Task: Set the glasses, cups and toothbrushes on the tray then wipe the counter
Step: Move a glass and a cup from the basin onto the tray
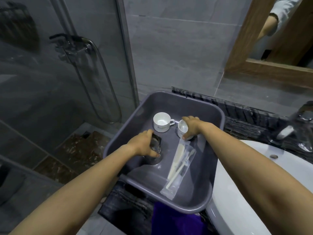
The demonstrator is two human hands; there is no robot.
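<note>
Grey bathroom tiles and a shower screen are seen behind a dark stone table (245,122), on which a grey tray (199,199) is set beside the white basin (237,192). A clear glass (155,147) is gripped by the left hand (144,143) at the tray's left, apparently being stood upright. A white cup (183,129) is clasped from above by the right hand (191,127), just right of a second cup (162,122). Wrapped toothbrushes (179,165) are laid flat toward the near right, probably to keep the standing pieces clear. A purple cloth (176,221) lies nearest, likely kept for wiping.
</note>
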